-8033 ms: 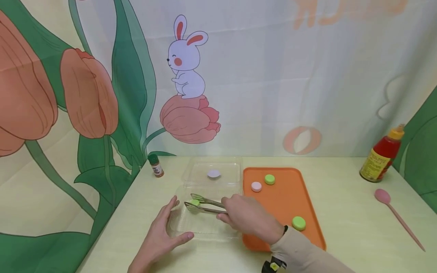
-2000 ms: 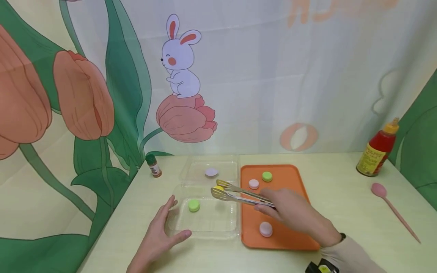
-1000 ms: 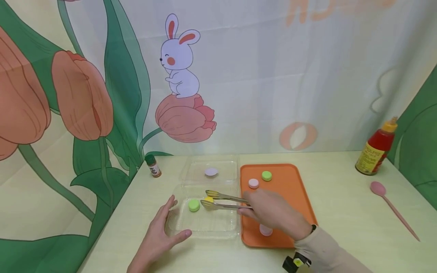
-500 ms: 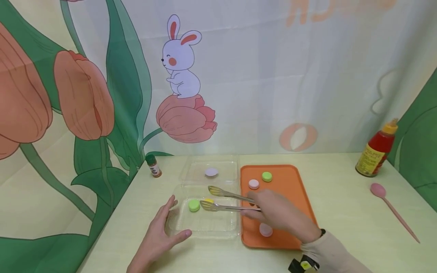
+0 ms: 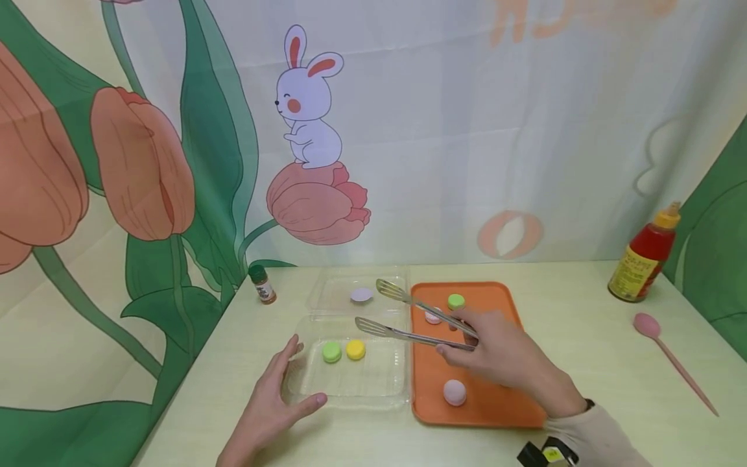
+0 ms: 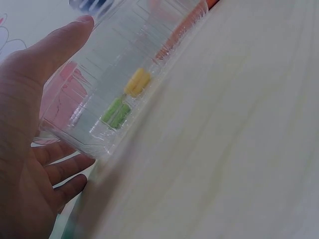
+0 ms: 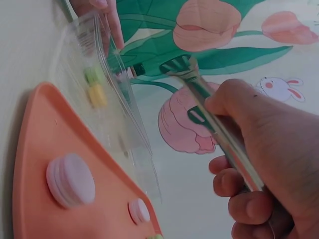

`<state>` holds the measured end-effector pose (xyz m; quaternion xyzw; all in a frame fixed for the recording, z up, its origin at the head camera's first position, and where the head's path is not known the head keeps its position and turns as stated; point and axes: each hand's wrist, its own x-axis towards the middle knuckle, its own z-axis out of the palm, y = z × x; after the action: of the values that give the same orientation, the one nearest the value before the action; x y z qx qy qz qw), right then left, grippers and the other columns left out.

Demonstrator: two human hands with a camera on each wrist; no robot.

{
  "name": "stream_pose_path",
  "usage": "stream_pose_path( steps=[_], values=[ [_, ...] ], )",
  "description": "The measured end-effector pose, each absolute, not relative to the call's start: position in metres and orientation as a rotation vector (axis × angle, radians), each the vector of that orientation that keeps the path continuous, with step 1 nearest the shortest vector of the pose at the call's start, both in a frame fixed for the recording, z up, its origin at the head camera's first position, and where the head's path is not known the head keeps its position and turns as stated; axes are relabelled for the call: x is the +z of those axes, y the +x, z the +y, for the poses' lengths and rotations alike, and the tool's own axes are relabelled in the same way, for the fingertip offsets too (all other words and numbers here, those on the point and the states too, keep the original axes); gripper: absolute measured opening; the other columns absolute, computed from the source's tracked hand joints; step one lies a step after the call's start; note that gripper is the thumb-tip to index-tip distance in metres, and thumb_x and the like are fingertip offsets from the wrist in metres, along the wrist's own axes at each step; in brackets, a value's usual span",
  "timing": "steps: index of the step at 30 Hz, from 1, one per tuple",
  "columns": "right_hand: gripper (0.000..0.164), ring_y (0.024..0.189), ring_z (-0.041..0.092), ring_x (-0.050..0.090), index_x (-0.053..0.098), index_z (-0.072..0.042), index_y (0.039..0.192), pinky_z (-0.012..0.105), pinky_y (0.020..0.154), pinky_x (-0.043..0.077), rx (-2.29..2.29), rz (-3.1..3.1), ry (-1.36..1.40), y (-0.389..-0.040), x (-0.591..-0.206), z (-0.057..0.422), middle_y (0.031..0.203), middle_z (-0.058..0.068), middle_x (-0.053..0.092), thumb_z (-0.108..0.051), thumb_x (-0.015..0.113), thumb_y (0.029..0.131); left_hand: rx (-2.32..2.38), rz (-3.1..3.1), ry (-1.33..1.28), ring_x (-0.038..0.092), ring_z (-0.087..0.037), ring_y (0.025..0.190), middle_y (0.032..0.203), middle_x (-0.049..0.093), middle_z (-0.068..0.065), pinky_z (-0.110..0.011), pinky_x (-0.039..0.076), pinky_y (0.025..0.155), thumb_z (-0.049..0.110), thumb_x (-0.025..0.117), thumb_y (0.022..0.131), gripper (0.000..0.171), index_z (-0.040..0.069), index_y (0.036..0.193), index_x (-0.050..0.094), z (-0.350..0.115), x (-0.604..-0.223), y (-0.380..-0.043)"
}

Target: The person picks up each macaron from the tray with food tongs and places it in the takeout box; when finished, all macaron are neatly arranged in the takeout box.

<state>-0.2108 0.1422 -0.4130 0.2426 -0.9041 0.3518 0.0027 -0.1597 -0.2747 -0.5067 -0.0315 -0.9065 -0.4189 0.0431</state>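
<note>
My right hand (image 5: 502,350) grips metal tongs (image 5: 420,338), their arms spread with nothing between the tips. They hang above the right part of a clear plastic container (image 5: 373,389) and the tray's left edge. Inside the container a green macaron (image 5: 331,352) and a yellow macaron (image 5: 355,350) lie side by side. My left hand (image 5: 265,402) is at the container's left side, thumb and fingers spread; in the left wrist view its thumb (image 6: 65,45) reaches along the wall. On the orange tray (image 5: 426,412) are pink macarons (image 5: 454,392) and a green one; my right hand hides part of it.
Behind the container its hinged clear lid (image 5: 332,298) lies open, with a whitish oval (image 5: 362,295) on it. A green-capped spice jar (image 5: 262,284) stands at back left. At right are a red sauce bottle (image 5: 644,256) and a pink spoon (image 5: 671,360). A printed curtain hangs behind.
The tongs carried the yellow macaron into the container and let it go beside the green one placed earlier. They then spread, rose and moved right. My left hand stayed put.
</note>
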Motion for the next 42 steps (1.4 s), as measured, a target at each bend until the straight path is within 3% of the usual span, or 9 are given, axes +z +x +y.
stream_pose_path(
  steps=[9,24,42],
  values=[
    [0.028,0.052,0.005,0.041,0.067,-0.020,0.102,0.024,0.051,0.033,1.025,-2.757,0.719,-0.219,-0.411,0.175,0.065,-0.010,0.049,-0.036,0.089,0.097,-1.267,-2.781,-0.099,0.048,-0.042,0.156,0.175,0.044,-0.012,-0.067,0.036,0.130,0.054,0.095,0.085,0.123,0.020,0.179,0.023,-0.276,-0.509,-0.161],
    [0.042,0.063,0.015,0.046,0.065,-0.014,0.107,0.028,0.055,0.037,0.948,-2.922,0.593,-0.244,-0.428,0.214,0.070,-0.003,0.044,-0.054,0.078,0.103,-1.254,-2.789,-0.095,0.048,-0.043,0.156,0.175,0.043,-0.012,-0.069,0.035,0.129,0.055,0.094,0.087,0.122,0.020,0.179,0.022,-0.279,-0.507,-0.157],
    [0.037,0.070,0.014,0.052,0.070,-0.008,0.114,0.029,0.061,0.042,0.864,-3.047,0.702,-0.254,-0.449,0.222,0.079,-0.003,0.059,-0.044,0.073,0.108,-1.280,-2.762,-0.124,0.050,-0.043,0.155,0.175,0.044,-0.013,-0.069,0.035,0.129,0.052,0.095,0.087,0.121,0.019,0.179,0.023,-0.275,-0.507,-0.159]
  ],
)
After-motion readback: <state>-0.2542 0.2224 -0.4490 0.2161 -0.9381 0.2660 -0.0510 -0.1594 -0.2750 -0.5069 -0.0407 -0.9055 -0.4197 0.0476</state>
